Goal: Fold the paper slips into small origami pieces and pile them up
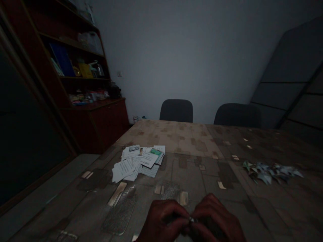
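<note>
At the front edge of the table, my left hand (pixel 168 218) and my right hand (pixel 214 216) meet fingertip to fingertip. Both are closed in a pinch around a tiny pale bit (pixel 192 220), mostly covered by the fingers and too dark to name. Beyond my left hand lies a loose pile of printed paper sheets (pixel 123 169), with a green-printed piece (pixel 156 153) near its top. To the right, farther off than my right hand, sits a heap of small folded paper pieces (pixel 267 173) with pointed ends.
A patterned cloth covers the table (pixel 186 168). Two dark chairs stand at its far side, one near the middle (pixel 176 110) and another chair (pixel 237 114) to the right. A reddish-brown cabinet (pixel 106 117) with filled shelves is at left. The room is dim.
</note>
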Motion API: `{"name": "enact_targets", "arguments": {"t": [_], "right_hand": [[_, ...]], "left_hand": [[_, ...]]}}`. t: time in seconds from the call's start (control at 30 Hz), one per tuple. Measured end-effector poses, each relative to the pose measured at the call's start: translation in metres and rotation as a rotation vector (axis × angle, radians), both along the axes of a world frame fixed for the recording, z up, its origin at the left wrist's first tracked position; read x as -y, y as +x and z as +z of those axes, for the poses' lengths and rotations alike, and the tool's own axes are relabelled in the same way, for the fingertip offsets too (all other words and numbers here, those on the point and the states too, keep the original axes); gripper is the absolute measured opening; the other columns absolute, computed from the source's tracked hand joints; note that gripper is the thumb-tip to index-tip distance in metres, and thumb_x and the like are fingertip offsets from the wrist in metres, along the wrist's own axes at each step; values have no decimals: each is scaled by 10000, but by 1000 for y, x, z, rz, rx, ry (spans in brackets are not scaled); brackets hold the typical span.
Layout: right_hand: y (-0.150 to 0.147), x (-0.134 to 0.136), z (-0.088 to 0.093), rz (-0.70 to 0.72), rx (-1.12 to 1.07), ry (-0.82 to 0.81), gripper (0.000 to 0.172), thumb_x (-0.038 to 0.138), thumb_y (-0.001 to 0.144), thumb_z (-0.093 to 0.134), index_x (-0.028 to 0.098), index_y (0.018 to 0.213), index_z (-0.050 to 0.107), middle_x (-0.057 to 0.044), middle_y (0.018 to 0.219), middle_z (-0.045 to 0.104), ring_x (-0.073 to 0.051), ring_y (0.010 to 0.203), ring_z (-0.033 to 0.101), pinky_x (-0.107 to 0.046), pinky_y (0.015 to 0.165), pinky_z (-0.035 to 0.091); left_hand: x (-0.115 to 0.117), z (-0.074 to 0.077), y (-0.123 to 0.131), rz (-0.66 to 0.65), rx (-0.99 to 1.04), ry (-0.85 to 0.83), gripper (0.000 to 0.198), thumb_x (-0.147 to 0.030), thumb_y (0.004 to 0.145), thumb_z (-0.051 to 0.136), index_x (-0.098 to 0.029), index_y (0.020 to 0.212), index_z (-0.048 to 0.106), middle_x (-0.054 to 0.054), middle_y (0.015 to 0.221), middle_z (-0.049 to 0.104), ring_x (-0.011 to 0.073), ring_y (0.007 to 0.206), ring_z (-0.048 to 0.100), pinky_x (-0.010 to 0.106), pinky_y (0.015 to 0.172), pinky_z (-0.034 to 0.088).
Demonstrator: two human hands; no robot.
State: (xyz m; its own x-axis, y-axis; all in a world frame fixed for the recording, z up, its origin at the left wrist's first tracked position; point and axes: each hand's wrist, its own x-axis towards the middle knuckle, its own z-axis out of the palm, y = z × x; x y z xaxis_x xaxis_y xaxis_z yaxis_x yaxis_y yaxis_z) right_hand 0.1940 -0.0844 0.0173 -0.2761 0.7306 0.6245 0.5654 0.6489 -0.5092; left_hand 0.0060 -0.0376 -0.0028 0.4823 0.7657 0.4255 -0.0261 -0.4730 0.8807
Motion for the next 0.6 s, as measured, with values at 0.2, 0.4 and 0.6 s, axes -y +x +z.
{"name": "enact_targets", "arguments": {"t": [0.2, 0.4, 0.6], "right_hand": [[1, 1, 2, -51, -19, -2, 107, 274, 878, 663, 228, 959, 610, -1, 766, 667, -168, 691, 637, -256, 591, 530], [2, 0, 12, -30, -4, 97, 9, 220, 911, 592, 227, 916, 592, -7, 745, 664, -168, 668, 628, -275, 589, 526], [1, -1, 8, -34, 59, 124, 82, 121, 874, 601, 203, 877, 605, -20, 735, 663, -169, 669, 626, -288, 607, 523]], "left_hand": [[-2, 5, 0, 57, -34, 121, 140, -162, 815, 640, -147, 709, 731, 39, 617, 732, 132, 563, 682, 173, 576, 493], [-4, 7, -1, 114, -59, 299, 165, -194, 864, 621, -147, 736, 715, 41, 629, 724, 132, 557, 676, 176, 565, 494], [-6, 7, 0, 156, -56, 337, 169, -214, 858, 641, -149, 716, 705, 33, 595, 711, 128, 525, 669, 167, 544, 494]]}}
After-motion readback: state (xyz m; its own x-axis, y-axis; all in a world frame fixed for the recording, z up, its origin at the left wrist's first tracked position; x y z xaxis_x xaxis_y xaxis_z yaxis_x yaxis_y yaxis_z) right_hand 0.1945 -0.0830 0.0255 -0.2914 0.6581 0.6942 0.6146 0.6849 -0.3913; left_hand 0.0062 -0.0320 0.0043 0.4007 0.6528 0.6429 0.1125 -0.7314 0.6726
